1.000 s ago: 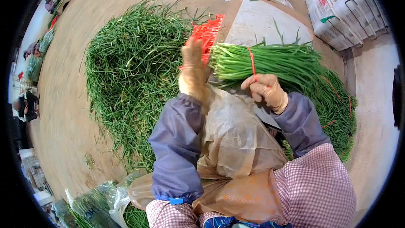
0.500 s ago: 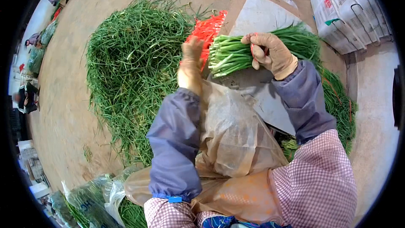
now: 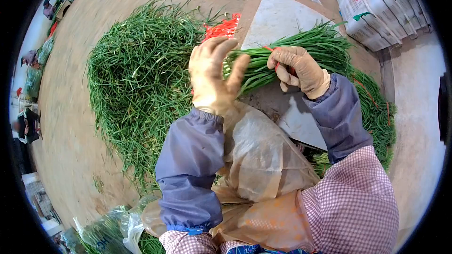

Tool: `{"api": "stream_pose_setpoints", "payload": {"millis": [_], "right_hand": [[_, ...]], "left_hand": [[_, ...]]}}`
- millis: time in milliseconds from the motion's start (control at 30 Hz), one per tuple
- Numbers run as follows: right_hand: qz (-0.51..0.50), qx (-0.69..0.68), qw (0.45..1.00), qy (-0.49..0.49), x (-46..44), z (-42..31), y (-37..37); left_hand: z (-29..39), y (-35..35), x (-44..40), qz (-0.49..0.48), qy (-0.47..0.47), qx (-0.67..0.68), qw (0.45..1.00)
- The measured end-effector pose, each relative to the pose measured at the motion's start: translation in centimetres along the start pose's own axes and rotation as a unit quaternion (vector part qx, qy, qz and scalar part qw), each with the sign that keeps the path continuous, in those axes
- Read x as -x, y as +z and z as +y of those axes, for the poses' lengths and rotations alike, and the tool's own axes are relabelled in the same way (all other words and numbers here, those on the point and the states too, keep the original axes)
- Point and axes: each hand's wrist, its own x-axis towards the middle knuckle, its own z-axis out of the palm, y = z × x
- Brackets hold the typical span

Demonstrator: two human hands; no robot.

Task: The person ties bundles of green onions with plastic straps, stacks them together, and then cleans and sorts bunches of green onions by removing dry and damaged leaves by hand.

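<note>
A bunch of long green chive-like stalks [image 3: 256,60] lies across a grey-white board [image 3: 273,21], pale cut ends to the left and leafy tips to the right. My right hand [image 3: 301,69], in a tan glove, is closed on a red tie [image 3: 272,51] over the bunch. At the cut ends is my left hand [image 3: 212,77], also gloved and slightly blurred, with fingers and thumb apart. It covers part of the ends; whether it touches them I cannot tell. Behind it sits a pile of red ties [image 3: 223,28].
A large heap of loose green stalks [image 3: 141,75] covers the floor at left. Tied bunches [image 3: 376,108] lie at right, below white printed boxes [image 3: 376,7]. Bagged greens [image 3: 106,228] sit at lower left. Plastic sheeting [image 3: 256,155] covers my lap. People are at the far left.
My left hand has come from beside the red ties toward the bunch's cut ends, its fingers spreading. My right hand stays at the bunch, with the red tie now showing across its top. The view has shifted slightly.
</note>
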Motion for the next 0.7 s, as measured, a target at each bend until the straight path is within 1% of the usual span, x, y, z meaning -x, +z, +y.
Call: {"api": "stream_pose_setpoints", "payload": {"millis": [33, 100, 133, 167, 200, 233, 267, 367, 400, 500, 600, 700], "right_hand": [[0.010, 0.040, 0.999, -0.003, 0.2, 0.0, 0.1], [0.027, 0.120, 0.992, -0.008, 0.8, -0.2, 0.7], [0.058, 0.151, 0.987, -0.006, 1.1, -0.5, 0.7], [0.098, 0.219, 0.968, -0.075, 0.9, 0.0, 0.1], [0.136, 0.285, 0.938, -0.144, 0.4, 1.0, -0.9], [0.173, 0.349, 0.896, -0.211, 0.1, 1.2, -1.3], [0.175, 0.329, 0.913, -0.164, 0.6, 1.3, -1.4], [0.193, 0.217, 0.951, -0.107, 1.0, 1.8, -1.7], [0.190, 0.189, 0.958, -0.102, 0.9, 2.0, -1.9], [0.194, 0.151, 0.968, -0.051, 1.0, 2.1, -1.9], [0.155, 0.164, 0.971, -0.082, 1.6, 1.9, -1.7], [0.147, 0.245, 0.955, -0.073, 3.0, 1.8, -1.9]], "left_hand": [[1.2, -0.1, -0.5, -0.032, 0.031, -0.075, 0.996], [1.0, 1.0, 0.2, -0.111, 0.011, -0.094, 0.989], [0.5, 1.5, 0.5, -0.115, -0.023, -0.042, 0.992], [0.0, 1.9, 0.8, -0.120, -0.058, 0.009, 0.991], [-0.2, 2.3, 1.5, -0.096, -0.061, 0.051, 0.992], [-0.4, 2.6, 2.4, -0.071, -0.065, 0.094, 0.991], [-0.5, 2.9, 3.0, -0.045, -0.069, 0.136, 0.987], [-0.7, 3.5, 4.2, 0.002, -0.052, 0.195, 0.979], [-0.5, 3.2, 4.3, -0.009, -0.062, 0.192, 0.979], [-1.2, 3.7, 5.0, 0.003, -0.059, 0.202, 0.978], [-1.5, 3.6, 5.0, 0.003, 0.006, 0.210, 0.978], [-0.6, 2.3, 5.0, -0.059, -0.050, 0.200, 0.977]]}}
